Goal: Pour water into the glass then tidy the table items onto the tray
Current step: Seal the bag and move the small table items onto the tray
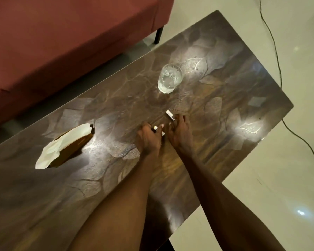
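A clear glass with water in it stands upright on the far middle of the glossy brown table. Nearer me, my left hand curls its fingers round a small white-and-dark item, too blurred to name. Right beside it, my right hand lies over the table with its fingertips at a small white stick-like item. Whether those fingers pinch it I cannot tell. At the left lies a brown tissue box with a white tissue sticking out. No tray is in view.
A red sofa with a black leg stands close behind the table's far edge. A black cable runs over the pale tiled floor to the right. The table's right corner and near edge drop off to the floor.
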